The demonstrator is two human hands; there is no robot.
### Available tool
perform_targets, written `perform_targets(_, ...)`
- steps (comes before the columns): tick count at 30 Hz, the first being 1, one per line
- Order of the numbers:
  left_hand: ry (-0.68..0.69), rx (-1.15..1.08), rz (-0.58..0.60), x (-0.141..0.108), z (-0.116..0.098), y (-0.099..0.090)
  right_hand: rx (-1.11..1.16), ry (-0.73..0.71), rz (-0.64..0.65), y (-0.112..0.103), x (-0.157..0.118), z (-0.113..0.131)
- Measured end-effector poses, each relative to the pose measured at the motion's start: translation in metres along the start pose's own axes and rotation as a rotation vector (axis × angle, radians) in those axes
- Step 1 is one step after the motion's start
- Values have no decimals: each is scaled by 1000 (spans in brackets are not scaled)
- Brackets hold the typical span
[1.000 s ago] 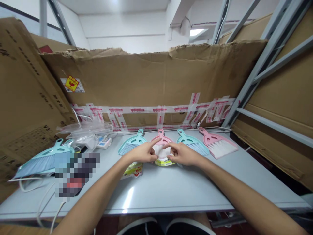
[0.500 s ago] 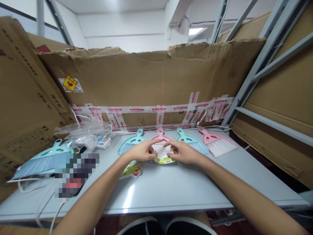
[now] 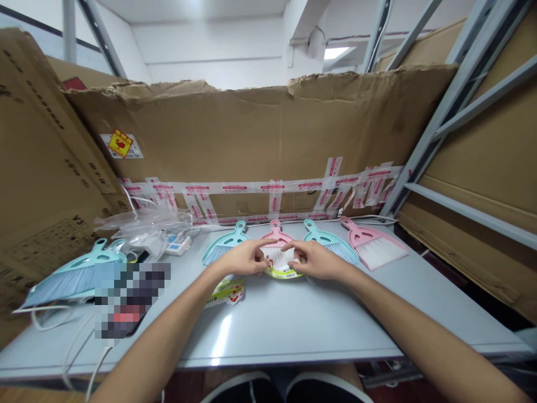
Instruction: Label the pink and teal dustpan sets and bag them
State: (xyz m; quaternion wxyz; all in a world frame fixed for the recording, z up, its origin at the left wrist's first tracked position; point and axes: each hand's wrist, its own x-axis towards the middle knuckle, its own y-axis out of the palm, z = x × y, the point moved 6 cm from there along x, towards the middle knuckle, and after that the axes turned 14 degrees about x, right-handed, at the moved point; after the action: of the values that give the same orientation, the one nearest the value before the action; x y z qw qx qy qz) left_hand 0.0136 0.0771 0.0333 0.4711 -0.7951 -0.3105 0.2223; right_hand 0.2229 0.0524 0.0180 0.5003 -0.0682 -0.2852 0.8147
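1. The left hand and the right hand are apart, fingers half curled, facing each other across a pink hand broom near the far edge of the desk.
2. The left index fingertip reaches over the top of the broom's white bristles, and the right fingers curve in at their right side. The view is poor here, so I can't tell whether either hand is gripping the broom.
3. A green-and-yellow card label sits at the bristles' lower end.
4. Compared with the earlier frames, the hands stand slightly wider apart, and more of the bristles show between them.
5. A printed packet lies on the desk just below the left hand.
6. Teal hand brooms flank the pink one, with a second pink broom further right.
7. Toward the desk's left end are a larger teal broom, a pixelated patch, a clear plastic bag and a white device.
8. Taped cardboard stands along the far edge.
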Motion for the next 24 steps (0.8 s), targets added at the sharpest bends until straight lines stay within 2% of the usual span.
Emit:
perform_targets(15,22,-87,-26,0,-3,-4,61,-38,-20,-8,-3,15)
perform_targets(24,34,-7,-49,2,1,-2,41,-38,-22,-7,-2,12)
